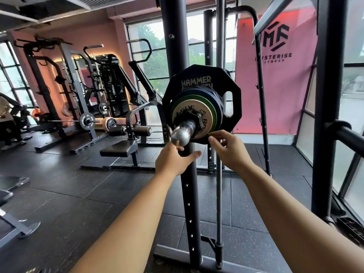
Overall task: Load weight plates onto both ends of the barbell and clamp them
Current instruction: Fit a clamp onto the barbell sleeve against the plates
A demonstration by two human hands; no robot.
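Note:
The chrome barbell sleeve end (pixel 182 134) points toward me at mid-frame. On it sit a large black Hammer plate (pixel 234 107), a blue plate (pixel 215 99) and a small tan green-rimmed Rogue plate (pixel 206 117). A black clamp collar (pixel 194 113) rings the sleeve against the small plate. My left hand (pixel 173 160) hangs just below the sleeve tip, fingers relaxed, holding nothing. My right hand (pixel 228 148) is beside the bottom edge of the plates, fingers loosely curled, fingertips close to the plate rim; contact is unclear.
A black rack upright (pixel 189 194) with holes stands right behind my hands, its base (pixel 177 255) on the rubber floor. A second upright (pixel 329 115) rises at right. A bench machine (pixel 120 148) and other racks fill the left; a person (pixel 7 123) is at far left.

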